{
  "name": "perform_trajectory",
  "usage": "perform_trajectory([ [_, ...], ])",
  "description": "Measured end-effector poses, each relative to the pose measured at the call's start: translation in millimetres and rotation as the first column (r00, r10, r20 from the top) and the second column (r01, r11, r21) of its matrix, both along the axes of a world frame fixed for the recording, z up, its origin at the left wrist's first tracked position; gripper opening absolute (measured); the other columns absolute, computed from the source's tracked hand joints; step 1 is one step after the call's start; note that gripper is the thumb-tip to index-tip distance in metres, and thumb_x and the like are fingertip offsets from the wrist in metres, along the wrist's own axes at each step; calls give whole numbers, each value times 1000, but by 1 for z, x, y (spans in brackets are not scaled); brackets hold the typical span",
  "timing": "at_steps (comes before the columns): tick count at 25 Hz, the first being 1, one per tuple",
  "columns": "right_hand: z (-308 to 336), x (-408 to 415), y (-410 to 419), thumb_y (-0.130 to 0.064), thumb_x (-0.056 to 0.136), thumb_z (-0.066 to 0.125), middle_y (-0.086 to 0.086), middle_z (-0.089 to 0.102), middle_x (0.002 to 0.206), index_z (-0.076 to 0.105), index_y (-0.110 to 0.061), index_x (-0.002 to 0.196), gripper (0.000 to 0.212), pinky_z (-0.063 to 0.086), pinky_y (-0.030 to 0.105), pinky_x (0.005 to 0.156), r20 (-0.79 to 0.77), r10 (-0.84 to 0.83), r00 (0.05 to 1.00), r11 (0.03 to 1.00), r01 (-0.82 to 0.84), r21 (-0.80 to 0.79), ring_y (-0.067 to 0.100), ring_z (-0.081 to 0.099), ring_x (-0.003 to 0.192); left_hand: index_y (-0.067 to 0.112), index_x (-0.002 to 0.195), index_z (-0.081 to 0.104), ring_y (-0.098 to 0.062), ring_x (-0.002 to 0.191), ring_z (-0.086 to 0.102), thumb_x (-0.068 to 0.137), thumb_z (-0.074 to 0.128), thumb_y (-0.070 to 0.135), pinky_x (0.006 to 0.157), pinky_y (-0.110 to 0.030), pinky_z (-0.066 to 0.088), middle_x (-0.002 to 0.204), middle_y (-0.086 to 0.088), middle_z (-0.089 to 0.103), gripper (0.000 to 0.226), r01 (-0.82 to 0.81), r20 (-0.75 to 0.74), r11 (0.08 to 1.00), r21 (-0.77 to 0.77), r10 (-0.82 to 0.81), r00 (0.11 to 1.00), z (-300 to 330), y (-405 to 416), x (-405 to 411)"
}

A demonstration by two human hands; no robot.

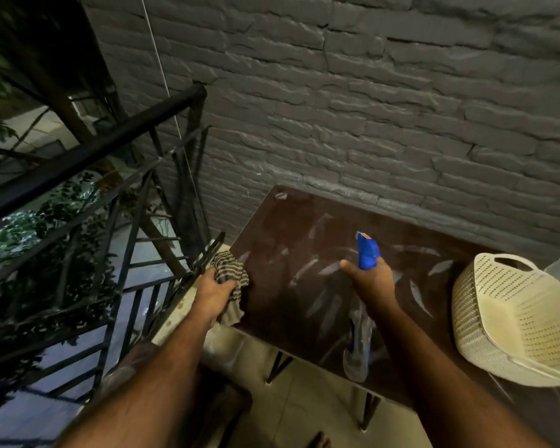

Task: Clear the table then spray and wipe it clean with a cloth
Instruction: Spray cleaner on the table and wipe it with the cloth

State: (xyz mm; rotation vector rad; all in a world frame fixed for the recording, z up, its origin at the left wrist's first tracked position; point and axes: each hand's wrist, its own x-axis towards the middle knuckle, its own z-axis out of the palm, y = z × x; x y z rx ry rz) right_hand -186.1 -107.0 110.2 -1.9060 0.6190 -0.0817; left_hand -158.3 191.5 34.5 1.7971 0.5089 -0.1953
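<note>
So the clearing part looks mostly done: the dark brown table has nothing loose on it except a cream perforated plastic basket sitting at 3 o'clock on its right end. Spraying seems to be the step in hand. The right hand is wrapped round the neck of a clear spray bottle with a blue trigger head, held over the middle of the top. Pale streaks all over the glossy surface read like wet smears to me, so wiping is still left. The left hand grips a bunched striped cloth, soft and crumpled, at the table's 9 o'clock edge. Rough grey brick wall at 12, black metal railing at 10.
</note>
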Motion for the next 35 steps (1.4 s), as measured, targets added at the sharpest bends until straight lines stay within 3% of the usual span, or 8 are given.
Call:
perform_trajectory([
  [4, 8, 41, -24, -39, 74, 78, 5, 66, 75, 58, -20, 78, 28, 58, 47, 76, 13, 71, 997, 996, -70, -59, 26, 66, 74, 16, 135, 46, -26, 115, 55, 75, 71, 30, 103, -47, 43, 128, -5, 57, 67, 5, 0, 999, 45, -5, 1000, -5, -32, 38],
  [8, 15, 74, -41, -36, 78, 77, -1, 58, 72, 55, -18, 79, 29, 48, 30, 59, 7, 135, 991, 987, -134, -90, 14, 56, 63, 19, 136, 44, -25, 116, 56, 53, 69, 52, 102, -47, 45, 131, -6, 57, 93, -16, 11, 998, 62, 16, 1000, -40, -53, 76],
  [14, -3, 118, -40, -39, 80, 75, 1, 73, 93, 64, -26, 99, 25, 60, 45, 84, -55, 272, 961, 961, -269, 59, 18, 72, 84, 20, 134, 46, -24, 113, 59, 54, 64, 51, 100, -46, 47, 129, -5, 60, 88, -14, 13, 995, 97, 13, 1000, -46, -71, 135],
  [18, -8, 152, -28, -43, 81, 73, 1, 72, 88, 61, -28, 88, 21, 60, 43, 81, -65, 293, 954, 955, -288, 74, 17, 71, 80, 16, 128, 52, -24, 108, 59, 80, 65, 24, 101, -43, 46, 119, -5, 62, 51, 22, 52, 989, 148, -30, 998, -9, -87, 182],
  [22, -9, 212, -14, -56, 81, 68, -7, 64, 78, 57, -29, 89, 31, 48, 24, 61, -137, 366, 920, 920, -380, -92, 9, 63, 69, 23, 124, 55, -23, 108, 59, 85, 61, 21, 101, -40, 45, 119, -5, 64, 40, 99, 80, 973, 207, -117, 990, -22, -79, 268],
  [28, -44, 313, -7, -67, 76, 63, 7, 72, 84, 51, -33, 75, 36, 59, 48, 79, -178, 353, 919, 917, -377, -131, 29, 71, 80, 13, 135, 51, -18, 111, 54, 94, 49, 10, 88, -17, 34, 124, -3, 59, 41, 318, 158, 841, 437, -421, 893, -59, -101, 396],
  [31, -63, 328, -13, -73, 71, 62, 6, 72, 84, 52, -34, 78, 41, 59, 49, 80, -185, 310, 933, 934, -335, -125, 30, 71, 80, 19, 137, 48, -20, 116, 55, 95, 49, 19, 97, -25, 39, 131, -7, 58, 42, 301, 207, 833, 464, -432, 878, -91, -102, 439],
  [35, -76, 329, -21, -72, 68, 65, 4, 71, 72, 56, -28, 77, 46, 60, 52, 76, -165, 245, 955, 965, -257, -52, 29, 71, 70, 28, 138, 45, -34, 119, 53, 95, 47, 33, 103, -42, 41, 132, -12, 56, 42, 236, 80, 736, 634, -366, 927, -133, -97, 483],
])
